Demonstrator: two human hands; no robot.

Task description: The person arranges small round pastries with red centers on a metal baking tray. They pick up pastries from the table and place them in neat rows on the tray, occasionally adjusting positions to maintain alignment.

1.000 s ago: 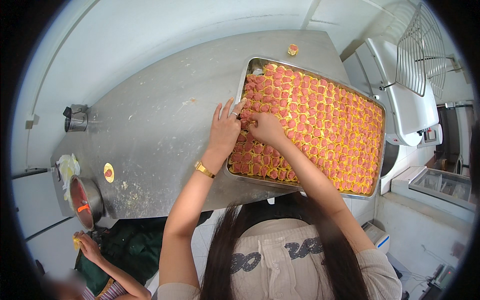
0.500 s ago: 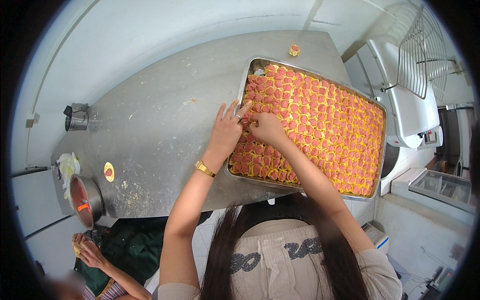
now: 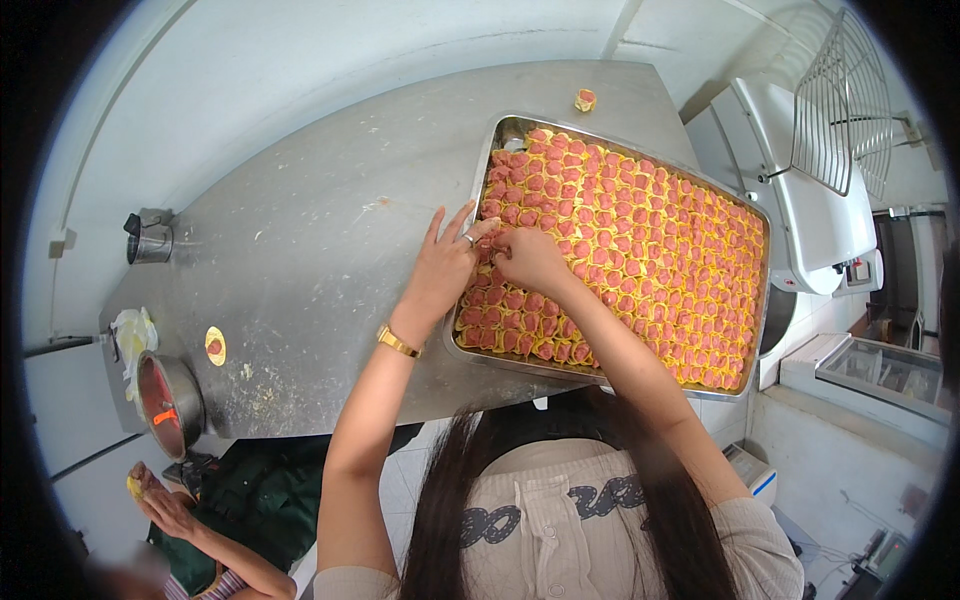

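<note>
A large metal tray (image 3: 612, 384) holds tight rows of siu mai dumplings (image 3: 640, 240), yellow wrappers round pink meat filling. Over the tray's left edge, my left hand (image 3: 442, 268) has its fingers stretched apart, the index fingertip touching the dumplings there. Beside it, my right hand (image 3: 532, 260) reaches in among the left rows with fingers bent in a pinch on a dumpling, which they largely hide. Toward the tray's far left corner, a patch of bare metal shows next to the dumplings.
The steel table (image 3: 300, 240) carries a lone dumpling (image 3: 585, 100) beyond the tray, a wrapper with meat (image 3: 215, 346), a metal cup (image 3: 150, 240) and a bowl of filling (image 3: 170, 405). A co-worker's hand (image 3: 165, 505) holds a wrapper at lower left. A white machine (image 3: 800, 190) stands right.
Both my hands have shifted slightly nearer along the tray's left edge. The co-worker's hand has moved a little left with the wrapper.
</note>
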